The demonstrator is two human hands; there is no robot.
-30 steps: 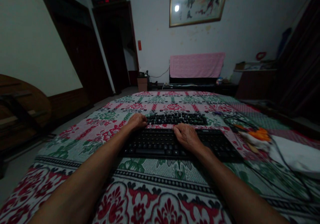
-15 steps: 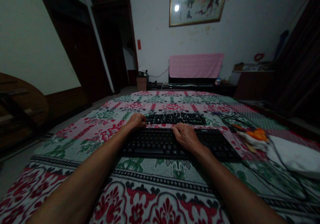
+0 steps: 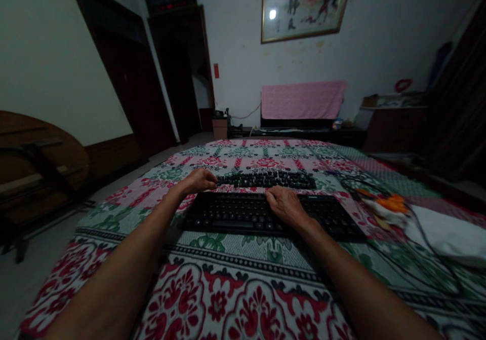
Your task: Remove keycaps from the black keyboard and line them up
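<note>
Two black keyboards lie on a flowered bedspread [image 3: 243, 289]. The near keyboard [image 3: 235, 213] is wide; the far keyboard [image 3: 273, 179] sits just behind it. My left hand [image 3: 199, 180] rests at the far keyboard's left end, its fingers curled around that edge. My right hand [image 3: 284, 205] lies palm down on the upper middle of the near keyboard, fingers spread over the keys. Both forearms stretch across the bed toward the keyboards.
To the right lie a black cable [image 3: 353, 184], an orange and white bundle [image 3: 391, 205] and a white cloth [image 3: 448, 236]. A dark wooden headboard [image 3: 41, 157] stands left. A pink-covered cabinet [image 3: 301, 102] and a framed picture [image 3: 304, 8] are on the far wall.
The view has shifted slightly, so the scene sits a little to the right. My left hand has slid a bit left along the far keyboard's end. My right hand stays on the near keyboard.
</note>
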